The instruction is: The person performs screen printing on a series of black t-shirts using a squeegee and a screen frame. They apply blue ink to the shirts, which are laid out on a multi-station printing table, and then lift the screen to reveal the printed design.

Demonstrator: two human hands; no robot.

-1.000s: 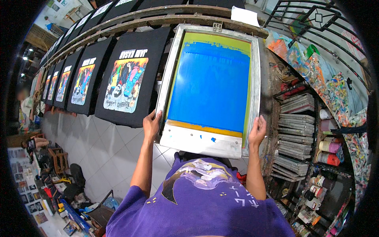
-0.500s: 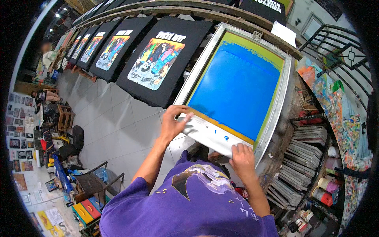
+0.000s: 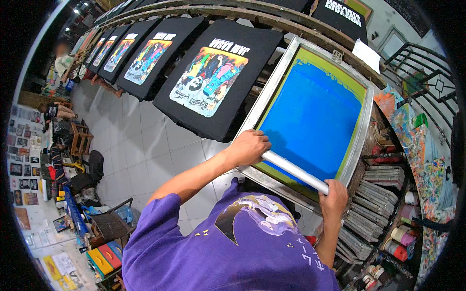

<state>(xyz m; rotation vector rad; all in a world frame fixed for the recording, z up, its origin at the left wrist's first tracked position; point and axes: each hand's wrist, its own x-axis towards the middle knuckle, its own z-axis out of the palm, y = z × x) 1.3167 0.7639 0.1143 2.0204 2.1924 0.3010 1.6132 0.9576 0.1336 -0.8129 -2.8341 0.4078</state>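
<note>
A white squeegee (image 3: 296, 170) lies across the near end of a screen printing frame (image 3: 258, 101). My left hand (image 3: 251, 146) is closed round its left end, and my right hand (image 3: 333, 196) grips its right end. Blue ink (image 3: 310, 114) covers most of the mesh inside the pale metal rim, with a yellow-green border around it. The squeegee is tilted so its narrow top edge faces up; its blade is hidden beneath. What lies under the screen is hidden.
Black shirts with colourful prints (image 3: 208, 80) lie on a row of boards to the left, beside a wooden rail (image 3: 272, 22). Stacked flat frames (image 3: 369, 213) and ink tubs (image 3: 400, 237) fill shelves at the right. A chair (image 3: 111, 223) stands lower left; a person (image 3: 63, 60) is far left.
The squeegee has tipped from showing its broad, ink-spotted face to showing a narrow edge. Both hands have turned with it, keeping their grip. The whole view has shifted slightly.
</note>
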